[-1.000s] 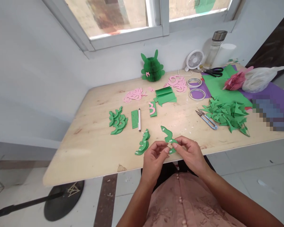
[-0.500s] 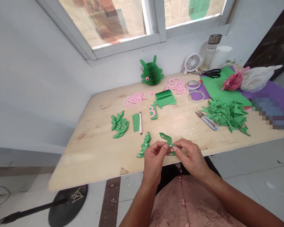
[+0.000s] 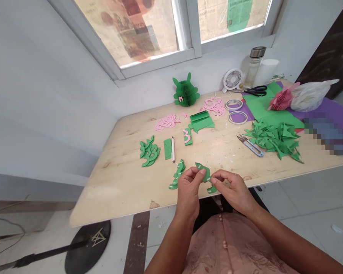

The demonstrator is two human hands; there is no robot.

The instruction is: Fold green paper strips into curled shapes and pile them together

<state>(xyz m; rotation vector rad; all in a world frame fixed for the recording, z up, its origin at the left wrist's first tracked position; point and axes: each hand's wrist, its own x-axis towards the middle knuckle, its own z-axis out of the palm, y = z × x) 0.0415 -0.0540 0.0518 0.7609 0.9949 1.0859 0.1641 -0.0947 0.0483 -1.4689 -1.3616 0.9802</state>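
Observation:
Between my hands is a curved green paper cutout [image 3: 207,175] with small white strips on it, held over the table's front edge. My left hand [image 3: 191,185] pinches its upper part between thumb and fingers. At its lower end my right hand [image 3: 230,187] has thumb and forefinger pressed together on the paper. Left of my left hand lies a stack of similar green cutouts with white strips [image 3: 177,176]. Farther left rests a pile of scalloped green cutouts [image 3: 150,151]. A white pen [image 3: 173,149] lies beside a green paper rectangle [image 3: 167,148].
Blue thread snips [image 3: 252,146] lie by a heap of green scraps [image 3: 278,137] at right. Tape rolls [image 3: 237,117], black scissors [image 3: 256,90], a small fan [image 3: 232,79] and a glass bottle [image 3: 253,68] stand behind. A green paper figure [image 3: 186,91] is near the wall.
My left hand has shifted its grip higher on the green cutout, and more of its lower end shows beneath my fingers. The whole view has shifted slightly.

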